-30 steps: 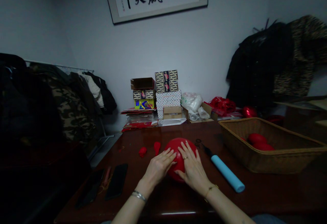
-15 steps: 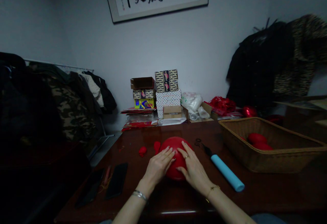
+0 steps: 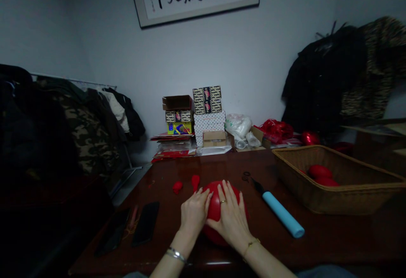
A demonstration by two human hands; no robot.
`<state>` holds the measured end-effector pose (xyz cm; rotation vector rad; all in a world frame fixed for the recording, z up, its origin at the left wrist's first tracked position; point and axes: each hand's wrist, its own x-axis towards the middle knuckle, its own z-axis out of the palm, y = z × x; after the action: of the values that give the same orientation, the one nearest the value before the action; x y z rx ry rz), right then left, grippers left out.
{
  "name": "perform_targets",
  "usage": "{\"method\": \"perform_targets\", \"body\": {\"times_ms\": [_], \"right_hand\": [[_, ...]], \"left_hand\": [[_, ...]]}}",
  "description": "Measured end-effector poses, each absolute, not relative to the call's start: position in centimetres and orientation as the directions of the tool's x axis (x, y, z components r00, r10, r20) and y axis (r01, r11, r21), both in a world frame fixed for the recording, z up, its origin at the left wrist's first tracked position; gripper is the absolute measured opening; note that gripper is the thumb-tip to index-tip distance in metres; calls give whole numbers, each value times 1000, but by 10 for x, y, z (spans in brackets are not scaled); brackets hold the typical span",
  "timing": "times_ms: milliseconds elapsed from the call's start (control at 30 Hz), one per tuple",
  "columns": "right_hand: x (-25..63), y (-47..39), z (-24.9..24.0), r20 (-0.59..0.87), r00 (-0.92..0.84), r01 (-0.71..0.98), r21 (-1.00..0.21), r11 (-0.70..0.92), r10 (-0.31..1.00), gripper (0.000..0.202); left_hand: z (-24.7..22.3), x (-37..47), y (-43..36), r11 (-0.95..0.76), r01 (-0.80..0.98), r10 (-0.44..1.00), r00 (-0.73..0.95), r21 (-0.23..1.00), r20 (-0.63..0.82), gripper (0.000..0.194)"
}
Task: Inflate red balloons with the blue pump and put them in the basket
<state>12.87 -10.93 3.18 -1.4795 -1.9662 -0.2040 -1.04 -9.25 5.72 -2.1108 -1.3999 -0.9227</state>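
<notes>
An inflated red balloon (image 3: 214, 206) is between my hands at the front of the dark wooden table (image 3: 218, 166). My left hand (image 3: 193, 212) is at its upper left side, fingers bent and drawn together; whether they pinch part of it is too small to tell. Spread over the balloon's right side are the fingers of my right hand (image 3: 230, 214), palm down. Just beyond my left hand lies a limp red balloon (image 3: 196, 181), with a small red bunched piece (image 3: 177, 187) to its left. A light blue pump (image 3: 283, 214) with a black nozzle rests to the right.
A wicker basket (image 3: 336, 189) with red balloons inside stands at the right. Dark flat phone-like objects (image 3: 146, 223) lie at the left. Stacked boxes (image 3: 209, 124), a white plastic bag (image 3: 239, 126) and shiny red packets (image 3: 275, 131) line the back edge.
The inflated balloon has shifted slightly toward me and to the right. My left hand's fingers have drawn in, while my right hand has moved a little left and its fingers now point more forward.
</notes>
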Motion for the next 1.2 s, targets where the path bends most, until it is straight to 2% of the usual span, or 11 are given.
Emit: {"method": "perform_targets", "body": {"times_ms": [100, 167, 333, 467, 700, 800, 933, 1033, 1200], "right_hand": [[132, -106, 32, 546, -137, 886, -306, 349, 826, 78], [135, -104, 33, 523, -174, 849, -349, 396, 834, 79], [141, -102, 42, 421, -243, 736, -508, 449, 874, 100], [146, -103, 55, 398, -284, 635, -604, 481, 873, 118], [156, -99, 65, 388, -372, 539, -649, 537, 843, 120], [162, -95, 60, 427, -338, 548, -635, 544, 839, 109], [175, -82, 43, 551, -177, 618, -583, 528, 815, 74], [192, -69, 25, 669, -26, 705, -515, 488, 743, 50], [221, -57, -3, 684, 81, 745, -525, 412, 725, 38]], "left_hand": [[60, -18, -95, -453, 891, 618, 322, -9, 717, 24], [63, -24, -96, -517, 856, 595, 365, -6, 716, 23], [74, -33, -93, -690, 723, 463, 481, -38, 745, 26], [81, -36, -89, -772, 634, 413, 542, -34, 732, 32], [81, -39, -78, -796, 605, 415, 571, -22, 708, 25], [79, -46, -75, -738, 674, 456, 511, -11, 728, 24], [81, -57, -73, -656, 755, 516, 441, 7, 734, 25], [82, -65, -74, -590, 806, 573, 379, 45, 727, 26], [75, -68, -77, -510, 856, 649, 318, 85, 692, 28]]}}
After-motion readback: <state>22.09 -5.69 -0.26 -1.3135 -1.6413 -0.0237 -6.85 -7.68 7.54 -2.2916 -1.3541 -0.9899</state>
